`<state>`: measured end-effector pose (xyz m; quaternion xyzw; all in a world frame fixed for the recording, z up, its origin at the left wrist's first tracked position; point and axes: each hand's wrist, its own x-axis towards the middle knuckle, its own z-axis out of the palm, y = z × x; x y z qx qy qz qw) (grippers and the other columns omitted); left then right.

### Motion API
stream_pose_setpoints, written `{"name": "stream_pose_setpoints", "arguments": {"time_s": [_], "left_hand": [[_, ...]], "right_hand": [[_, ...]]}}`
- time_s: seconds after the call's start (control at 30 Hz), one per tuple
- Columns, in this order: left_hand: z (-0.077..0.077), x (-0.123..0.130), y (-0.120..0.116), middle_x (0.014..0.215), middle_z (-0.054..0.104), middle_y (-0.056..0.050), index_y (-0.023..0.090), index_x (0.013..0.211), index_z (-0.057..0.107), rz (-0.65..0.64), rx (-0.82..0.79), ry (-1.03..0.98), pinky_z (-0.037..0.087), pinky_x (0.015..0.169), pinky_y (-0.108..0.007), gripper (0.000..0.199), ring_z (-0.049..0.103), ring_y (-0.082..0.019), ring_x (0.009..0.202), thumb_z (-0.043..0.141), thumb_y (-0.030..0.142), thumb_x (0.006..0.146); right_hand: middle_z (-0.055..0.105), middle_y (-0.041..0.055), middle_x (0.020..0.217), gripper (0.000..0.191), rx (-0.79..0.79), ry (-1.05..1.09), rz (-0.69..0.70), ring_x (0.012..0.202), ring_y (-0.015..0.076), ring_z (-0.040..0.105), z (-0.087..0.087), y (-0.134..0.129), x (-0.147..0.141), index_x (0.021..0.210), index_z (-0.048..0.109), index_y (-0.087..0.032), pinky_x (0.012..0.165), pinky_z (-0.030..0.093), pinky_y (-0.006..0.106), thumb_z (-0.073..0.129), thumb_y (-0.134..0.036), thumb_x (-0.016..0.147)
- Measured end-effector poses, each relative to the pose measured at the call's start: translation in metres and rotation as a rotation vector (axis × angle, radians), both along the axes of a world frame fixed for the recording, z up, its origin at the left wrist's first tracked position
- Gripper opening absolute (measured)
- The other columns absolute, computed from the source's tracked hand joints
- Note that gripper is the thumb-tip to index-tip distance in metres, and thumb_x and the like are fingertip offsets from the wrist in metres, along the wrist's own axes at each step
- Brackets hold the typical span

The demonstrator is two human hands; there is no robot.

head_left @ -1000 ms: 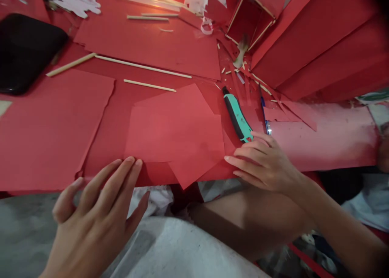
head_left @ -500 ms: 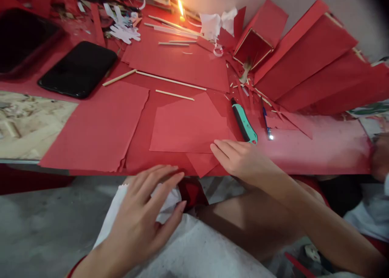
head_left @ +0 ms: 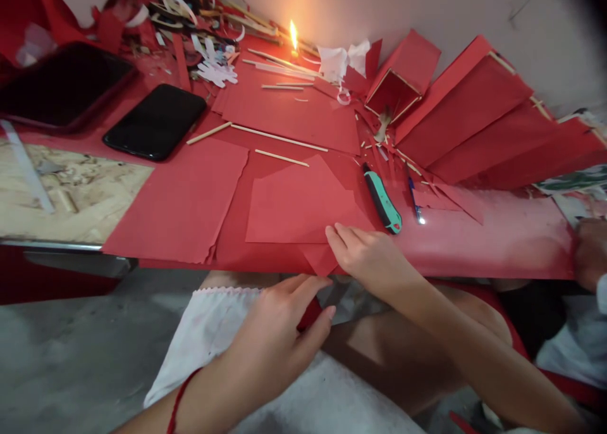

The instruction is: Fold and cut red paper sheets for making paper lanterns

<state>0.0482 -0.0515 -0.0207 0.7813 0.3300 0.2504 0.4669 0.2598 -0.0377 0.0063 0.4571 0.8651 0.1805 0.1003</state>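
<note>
My right hand (head_left: 364, 257) lies at the table's front edge, its bent fingers close together on the lower right corner of a red paper sheet (head_left: 294, 206); its thumb is hidden. Under that sheet, a pointed corner of another red paper piece (head_left: 318, 257) sticks out. Below the edge, over my lap, my left hand (head_left: 289, 320) is open, with thumb and fingers apart and nothing between them. A teal and black utility knife (head_left: 383, 200) rests just beyond my right hand. One thin wooden stick (head_left: 282, 158) lies above the sheet.
A lit candle (head_left: 294, 42) burns at the back near paper scraps. Two phones, a smaller one (head_left: 156, 121) and a larger one (head_left: 66, 86), lie left. Red paper boxes (head_left: 465, 105) stand back right. A pen (head_left: 413, 193) lies right. Another person's hand (head_left: 590, 250) shows far right.
My left hand has moved right, closer to my right hand, its fingers drawn nearer together. The view has shifted slightly left. My right hand stays at the paper's corner.
</note>
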Motion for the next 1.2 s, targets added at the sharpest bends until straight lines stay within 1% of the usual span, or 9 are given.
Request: {"name": "stream_pose_setpoints", "arguments": {"time_s": [0.13,0.27,0.37,0.47,0.6,0.77,0.93,1.03,1.2], "left_hand": [[0.0,0.002,-0.001,0.117,0.074,-0.007,0.022,0.119,0.065,0.056,-0.095,-0.106,0.061,0.088,-0.035,0.026,0.072,-0.02,0.104,0.057,0.023,0.094],[0.001,0.009,0.004,0.136,0.067,-0.01,0.024,0.131,0.059,0.199,-0.293,-0.342,0.061,0.096,-0.036,0.036,0.066,-0.023,0.124,0.059,0.03,0.096],[0.007,0.014,0.008,0.115,0.075,-0.008,0.022,0.124,0.059,0.321,-0.452,-0.567,0.063,0.083,-0.029,0.031,0.073,-0.02,0.105,0.061,0.035,0.096],[0.014,0.012,0.018,0.08,0.075,0.0,0.021,0.103,0.065,0.304,-0.465,-0.607,0.057,0.063,-0.02,0.016,0.07,-0.012,0.071,0.063,0.034,0.095],[0.018,-0.004,0.038,0.071,0.071,0.002,0.018,0.083,0.069,0.189,-0.312,-0.363,0.049,0.059,-0.018,0.02,0.062,-0.009,0.064,0.06,0.03,0.096],[0.024,-0.022,0.055,0.067,0.064,0.003,0.018,0.08,0.066,-0.201,-0.055,0.079,0.038,0.055,-0.021,0.027,0.052,-0.009,0.057,0.049,0.025,0.1],[0.031,-0.024,0.058,0.067,0.062,0.002,0.018,0.076,0.06,-0.248,0.272,0.239,0.032,0.054,-0.025,0.025,0.052,-0.011,0.055,0.046,0.017,0.097],[0.031,-0.026,0.06,0.067,0.061,0.001,0.018,0.076,0.058,-0.292,0.467,0.257,0.029,0.053,-0.027,0.028,0.051,-0.012,0.055,0.043,0.016,0.099],[0.029,-0.033,0.065,0.074,0.067,0.002,0.02,0.09,0.067,-0.307,0.593,0.2,0.034,0.053,-0.025,0.028,0.056,-0.012,0.058,0.041,0.017,0.1]], "right_hand": [[0.072,0.0062,0.073,0.034,0.085,0.089,0.043,0.06,0.0155,0.065,0.0,0.005,0.006,0.114,0.069,-0.001,0.048,0.042,0.028,0.048,0.004,0.088],[0.074,0.0035,0.076,0.039,0.189,0.488,-0.033,0.062,0.0142,0.068,0.004,-0.009,-0.013,0.133,0.06,-0.005,0.057,0.052,0.026,0.049,-0.006,0.095],[0.079,0.0036,0.093,0.06,0.152,0.83,-0.042,0.075,0.0138,0.073,0.009,-0.026,-0.04,0.155,0.036,-0.011,0.069,0.06,0.024,0.052,-0.011,0.097],[0.079,0.0066,0.108,0.066,0.126,0.978,0.034,0.093,0.0145,0.075,0.019,-0.04,-0.054,0.156,0.034,-0.011,0.082,0.062,0.024,0.056,-0.009,0.094],[0.079,0.003,0.106,0.056,0.125,0.992,-0.068,0.089,0.0146,0.075,0.037,-0.047,-0.044,0.146,0.049,-0.019,0.082,0.063,0.025,0.059,-0.007,0.093],[0.075,0.0086,0.117,0.031,0.039,0.868,-0.081,0.117,0.0238,0.066,0.044,-0.037,-0.027,0.122,0.066,-0.016,0.106,0.051,0.042,0.063,-0.012,0.092],[0.074,0.0011,0.083,0.009,-0.323,0.954,-0.178,0.081,0.0165,0.066,0.026,-0.024,-0.03,0.087,0.068,-0.018,0.088,0.049,0.036,0.062,-0.014,0.093],[0.07,0.0002,0.075,0.01,-0.378,0.996,-0.21,0.07,0.0145,0.059,0.021,-0.022,-0.032,0.081,0.066,-0.017,0.075,0.044,0.032,0.063,-0.011,0.089],[0.065,-0.0035,0.073,0.014,-0.428,1.031,-0.256,0.069,0.0116,0.056,0.027,-0.028,-0.026,0.076,0.061,-0.018,0.079,0.041,0.029,0.062,-0.009,0.086]]}}
